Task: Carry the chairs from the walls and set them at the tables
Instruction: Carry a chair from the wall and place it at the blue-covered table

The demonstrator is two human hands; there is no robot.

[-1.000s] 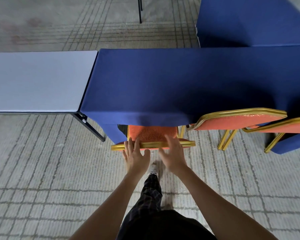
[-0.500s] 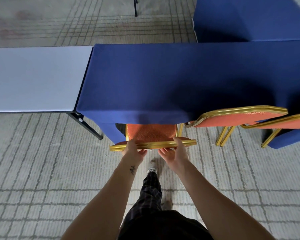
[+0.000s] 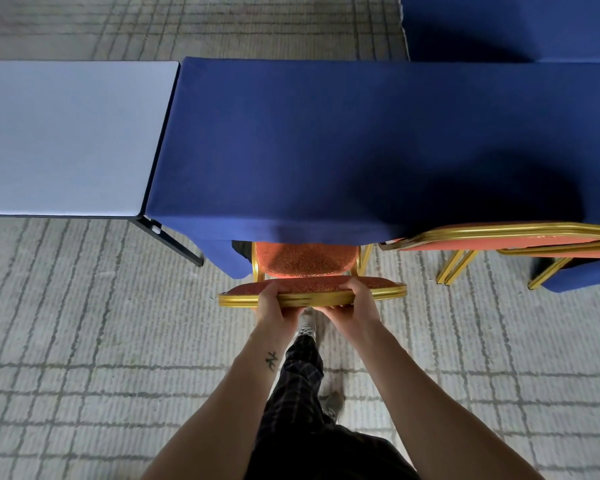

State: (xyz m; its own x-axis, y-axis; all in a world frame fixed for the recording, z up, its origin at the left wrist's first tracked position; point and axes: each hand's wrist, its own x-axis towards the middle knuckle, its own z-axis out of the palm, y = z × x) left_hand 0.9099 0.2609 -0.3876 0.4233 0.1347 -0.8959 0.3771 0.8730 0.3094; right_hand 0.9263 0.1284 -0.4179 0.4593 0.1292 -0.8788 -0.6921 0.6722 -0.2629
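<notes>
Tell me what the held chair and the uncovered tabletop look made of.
Chair: frame looks like gold-painted metal tube, glossy with ridges; padding is orange patterned woven fabric. Tabletop: smooth matte pale grey, probably laminate, with a dark edge band.

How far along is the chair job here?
Done: two chairs stand tucked against the blue-clothed table, at right. In hand: left hand and right hand grip the third chair by its back rail, seat partly under the cloth. Left: the bare grey table shows no chair.

No writing is legible; a faint mark on the neighbouring chair [image 3: 499,243] is too blurred.
</notes>
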